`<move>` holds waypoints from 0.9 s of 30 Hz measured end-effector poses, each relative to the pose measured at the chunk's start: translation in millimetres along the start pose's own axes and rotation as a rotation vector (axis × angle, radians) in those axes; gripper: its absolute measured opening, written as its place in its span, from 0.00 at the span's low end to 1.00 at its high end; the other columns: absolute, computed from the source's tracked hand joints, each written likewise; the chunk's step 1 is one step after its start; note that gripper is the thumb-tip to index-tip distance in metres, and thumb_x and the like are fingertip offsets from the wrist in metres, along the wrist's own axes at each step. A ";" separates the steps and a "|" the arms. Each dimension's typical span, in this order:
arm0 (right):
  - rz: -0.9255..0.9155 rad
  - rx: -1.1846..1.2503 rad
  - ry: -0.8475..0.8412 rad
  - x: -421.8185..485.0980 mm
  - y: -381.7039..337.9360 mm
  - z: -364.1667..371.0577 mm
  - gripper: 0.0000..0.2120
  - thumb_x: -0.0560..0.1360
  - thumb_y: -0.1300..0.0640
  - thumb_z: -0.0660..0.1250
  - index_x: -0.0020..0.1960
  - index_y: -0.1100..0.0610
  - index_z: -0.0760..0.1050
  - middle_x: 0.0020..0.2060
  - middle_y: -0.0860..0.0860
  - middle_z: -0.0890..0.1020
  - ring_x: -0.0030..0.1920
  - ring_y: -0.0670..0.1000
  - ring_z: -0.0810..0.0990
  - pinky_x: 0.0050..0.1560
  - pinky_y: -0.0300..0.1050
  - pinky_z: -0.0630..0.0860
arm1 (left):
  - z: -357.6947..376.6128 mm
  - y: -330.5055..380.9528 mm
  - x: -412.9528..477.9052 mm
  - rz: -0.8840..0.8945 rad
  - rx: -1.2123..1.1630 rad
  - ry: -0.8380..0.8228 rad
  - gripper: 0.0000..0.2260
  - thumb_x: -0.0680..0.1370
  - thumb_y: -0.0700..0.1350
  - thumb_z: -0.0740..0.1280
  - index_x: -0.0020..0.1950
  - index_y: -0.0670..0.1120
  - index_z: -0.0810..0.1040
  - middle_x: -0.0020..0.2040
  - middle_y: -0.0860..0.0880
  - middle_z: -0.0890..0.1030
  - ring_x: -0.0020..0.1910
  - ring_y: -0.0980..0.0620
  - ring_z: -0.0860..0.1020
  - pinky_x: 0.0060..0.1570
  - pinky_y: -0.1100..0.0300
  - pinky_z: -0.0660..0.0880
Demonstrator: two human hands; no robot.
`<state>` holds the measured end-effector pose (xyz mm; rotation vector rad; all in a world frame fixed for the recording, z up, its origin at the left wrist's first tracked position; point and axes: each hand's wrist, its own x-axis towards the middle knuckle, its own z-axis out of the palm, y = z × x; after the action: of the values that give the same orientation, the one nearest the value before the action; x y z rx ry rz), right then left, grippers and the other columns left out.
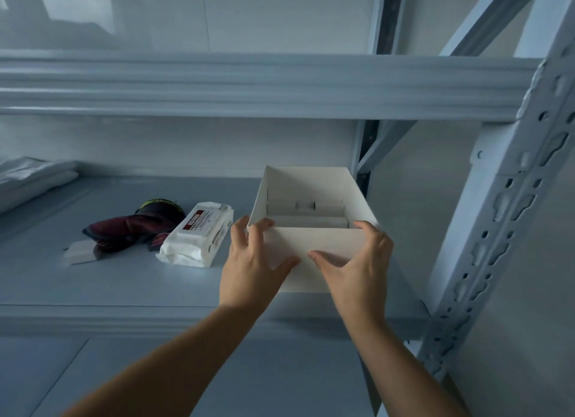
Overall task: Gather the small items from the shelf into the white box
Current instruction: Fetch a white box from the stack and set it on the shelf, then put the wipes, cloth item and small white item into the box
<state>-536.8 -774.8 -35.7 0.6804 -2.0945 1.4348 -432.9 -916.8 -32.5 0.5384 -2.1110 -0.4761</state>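
Observation:
The white box [314,241] stands open on the shelf [109,286] at the right, with only white cardboard folds showing inside. My left hand [252,261] grips its near left corner, fingers over the rim and thumb on the front wall. My right hand [354,261] grips the near right corner the same way. Left of the box lie a white pack of wipes [197,237] with a red label, a dark maroon cloth item [124,230] with a yellow-green edge, and a small flat clear packet [81,252].
Folded white cloth [28,180] lies at the far left of the shelf. Another shelf beam [249,87] runs overhead. A perforated metal upright [504,230] stands close to the right of the box. A lower shelf surface [217,376] shows beneath my forearms.

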 end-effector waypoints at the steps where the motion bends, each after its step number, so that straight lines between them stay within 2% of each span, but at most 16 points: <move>1: -0.009 0.003 0.001 -1.5 -0.5 -2.4 0.45 0.58 0.43 0.83 0.68 0.51 0.66 0.63 0.54 0.70 0.65 0.58 0.72 0.54 0.57 0.80 | -1.5 1.1 -2.2 0.005 0.006 0.000 0.35 0.65 0.61 0.77 0.66 0.55 0.66 0.68 0.47 0.64 0.60 0.42 0.75 0.43 0.53 0.78; 8: -0.018 0.033 0.006 -14.5 -7.5 -17.1 0.38 0.66 0.39 0.77 0.68 0.50 0.65 0.62 0.52 0.70 0.63 0.56 0.71 0.53 0.56 0.79 | -13.0 5.1 -16.6 0.028 0.053 0.008 0.34 0.66 0.60 0.77 0.66 0.56 0.66 0.69 0.49 0.62 0.59 0.42 0.76 0.43 0.54 0.77; 12: -0.020 0.022 0.005 -16.2 -11.6 -23.3 0.34 0.70 0.38 0.73 0.68 0.51 0.65 0.62 0.52 0.71 0.64 0.56 0.71 0.56 0.60 0.78 | -21.8 6.9 -19.2 0.041 0.090 -0.024 0.37 0.67 0.64 0.74 0.71 0.58 0.62 0.70 0.49 0.63 0.59 0.45 0.75 0.41 0.54 0.76; 18: 0.014 0.059 0.002 -15.9 -21.3 -24.9 0.34 0.70 0.42 0.76 0.68 0.53 0.66 0.65 0.54 0.70 0.67 0.57 0.70 0.58 0.58 0.77 | -34.3 13.3 -15.8 0.035 0.082 -0.043 0.39 0.68 0.63 0.73 0.74 0.57 0.59 0.67 0.53 0.65 0.56 0.51 0.73 0.39 0.59 0.72; 23: -0.016 -0.090 0.016 -11.2 -27.5 -29.0 0.32 0.71 0.40 0.73 0.67 0.53 0.68 0.71 0.58 0.69 0.71 0.60 0.66 0.65 0.62 0.71 | -39.7 13.3 -13.8 0.032 0.129 -0.033 0.35 0.72 0.68 0.63 0.74 0.55 0.58 0.67 0.53 0.67 0.57 0.47 0.76 0.38 0.57 0.71; 27: -0.122 -0.217 0.030 -5.2 -45.8 -33.2 0.27 0.72 0.40 0.72 0.63 0.54 0.74 0.71 0.59 0.69 0.70 0.63 0.67 0.69 0.64 0.65 | -53.6 12.3 -4.8 0.056 0.145 -0.014 0.30 0.75 0.67 0.58 0.72 0.54 0.60 0.67 0.53 0.71 0.57 0.46 0.78 0.42 0.50 0.77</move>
<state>-498.8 -757.5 2.7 0.6821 -2.1077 1.1261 -388.2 -911.3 -0.4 0.5583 -2.1789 -0.2975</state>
